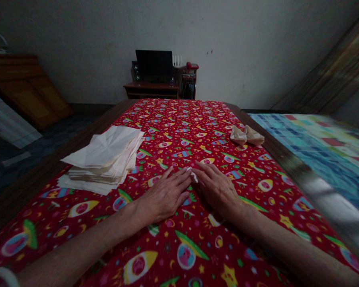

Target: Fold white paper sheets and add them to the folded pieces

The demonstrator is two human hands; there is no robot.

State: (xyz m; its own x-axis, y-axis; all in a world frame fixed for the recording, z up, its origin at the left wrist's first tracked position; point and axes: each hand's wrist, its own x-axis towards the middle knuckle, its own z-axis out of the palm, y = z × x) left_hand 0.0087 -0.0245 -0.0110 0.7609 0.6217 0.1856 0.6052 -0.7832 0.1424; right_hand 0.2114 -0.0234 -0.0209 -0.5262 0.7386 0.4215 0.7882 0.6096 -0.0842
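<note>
My left hand (166, 195) and my right hand (217, 190) meet over the middle of the red patterned cloth. Between their fingertips is a small piece of white folded paper (194, 176), mostly covered by the fingers. The left fingers reach out over its left side, with the thumb lower down. From the right, the other hand's bent fingers press on it. To the left lies a thick, uneven stack of white paper sheets (103, 153), the top one marked with creases. Farther right sits a folded, bow-shaped paper piece (247, 136), apart from both hands.
The red cloth (194, 255) covers a dark wooden table (86, 135). Beyond its far end, a monitor (154, 63) stands on a low desk, with a red telephone (192, 65) beside it. A bed with a blue checked cover (320, 151) is at right, a wooden cabinet (44, 93) at left.
</note>
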